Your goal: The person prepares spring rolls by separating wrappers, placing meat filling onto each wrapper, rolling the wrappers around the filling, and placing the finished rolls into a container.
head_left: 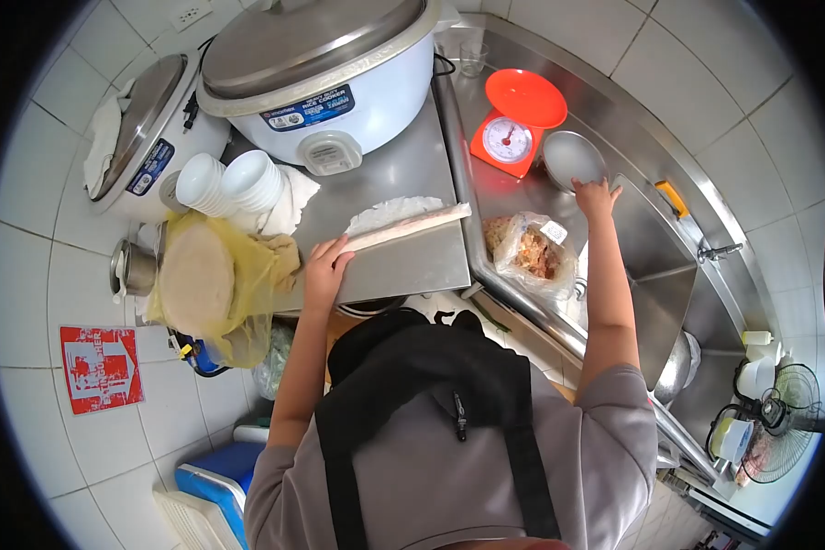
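My left hand (325,266) rests at the left end of a long pale roll (408,226) on the steel table (403,268); its fingers look bent onto the roll's end. A thin white sheet (394,212) lies along the roll's far side. My right hand (596,195) reaches to the near rim of a round metal bowl (573,158), fingers partly spread, and whether it grips the rim is too small to tell. Beside the bowl stands a red scale (506,142) with a round red pan (526,98). An open plastic bag of orange-brown food (536,255) lies nearer me.
Two rice cookers (376,124) (170,119) stand at the back left, with stacked white bowls (250,181) before them. A yellow bag (257,293) holds pale round sheets (195,275) at the left. On the right are a sink basin (655,312), a tap (720,251) and a fan (788,412).
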`<state>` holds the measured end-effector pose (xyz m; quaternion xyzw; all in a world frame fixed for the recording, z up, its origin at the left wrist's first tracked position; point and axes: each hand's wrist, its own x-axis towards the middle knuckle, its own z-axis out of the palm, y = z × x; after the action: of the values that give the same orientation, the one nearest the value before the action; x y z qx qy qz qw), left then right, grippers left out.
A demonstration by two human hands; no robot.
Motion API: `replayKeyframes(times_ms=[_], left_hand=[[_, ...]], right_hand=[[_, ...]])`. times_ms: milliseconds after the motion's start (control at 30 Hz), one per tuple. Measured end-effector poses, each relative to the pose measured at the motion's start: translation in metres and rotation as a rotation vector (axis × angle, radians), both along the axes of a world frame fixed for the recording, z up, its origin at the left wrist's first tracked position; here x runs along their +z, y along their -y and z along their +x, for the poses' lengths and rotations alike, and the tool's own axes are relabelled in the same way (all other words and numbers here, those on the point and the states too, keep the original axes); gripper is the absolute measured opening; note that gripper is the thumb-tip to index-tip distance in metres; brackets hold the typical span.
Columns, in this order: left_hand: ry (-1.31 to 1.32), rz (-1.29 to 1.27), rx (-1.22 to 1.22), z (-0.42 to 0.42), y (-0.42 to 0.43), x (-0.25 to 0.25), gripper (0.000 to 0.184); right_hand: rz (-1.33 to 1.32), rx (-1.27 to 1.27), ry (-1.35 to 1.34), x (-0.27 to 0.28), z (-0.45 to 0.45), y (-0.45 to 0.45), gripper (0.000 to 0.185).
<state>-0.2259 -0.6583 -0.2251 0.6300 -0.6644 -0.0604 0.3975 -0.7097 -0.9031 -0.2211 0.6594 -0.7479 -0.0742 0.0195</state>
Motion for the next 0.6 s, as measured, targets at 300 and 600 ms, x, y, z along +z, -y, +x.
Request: replayKeyframes(times_ms=[300,600], left_hand=[[-0.02,0.02,0.005,0.0,-0.003,-0.003,0.031],[-0.005,-0.022,0.011,0.0,-0.003,-0.008,0.031]], right_hand=[[-0.255,-0.026,0.205,0.008,-0.002,-0.001,0.062],[-0.351,-0.038,0.877,0.035,0.02,-0.015,0.059]])
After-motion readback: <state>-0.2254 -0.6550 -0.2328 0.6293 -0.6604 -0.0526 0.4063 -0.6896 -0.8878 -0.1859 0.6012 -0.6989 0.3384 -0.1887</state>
